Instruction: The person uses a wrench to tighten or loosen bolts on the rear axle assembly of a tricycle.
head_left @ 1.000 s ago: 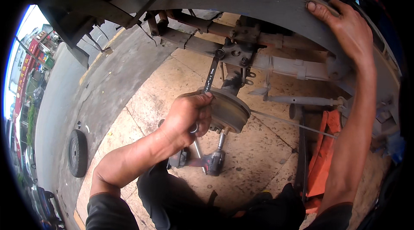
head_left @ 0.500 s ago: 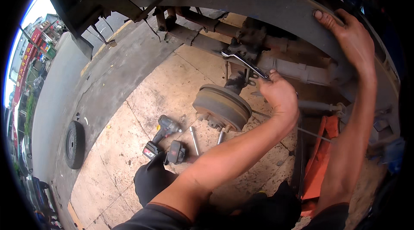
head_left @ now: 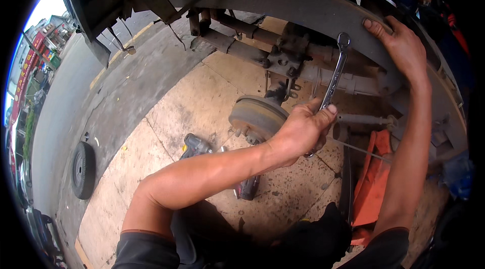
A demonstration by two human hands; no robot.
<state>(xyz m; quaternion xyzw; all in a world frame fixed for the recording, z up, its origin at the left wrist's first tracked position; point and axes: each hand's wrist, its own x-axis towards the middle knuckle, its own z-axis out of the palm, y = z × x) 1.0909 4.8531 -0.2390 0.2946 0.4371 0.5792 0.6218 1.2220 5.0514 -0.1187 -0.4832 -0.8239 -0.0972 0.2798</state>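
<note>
Under wheel arch, wrench (head_left: 334, 76) upright, ring end up

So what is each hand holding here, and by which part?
The left hand grips a metal wrench by its lower shank, ring end up. The right hand holds nothing; it rests on the wheel arch.

silver wrench (head_left: 334, 74), orange jack (head_left: 373, 178), black tyre (head_left: 83, 169)

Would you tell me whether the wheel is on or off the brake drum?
Off. The brake drum is bare under the wheel arch, and a wheel lies apart on the ground.
</note>
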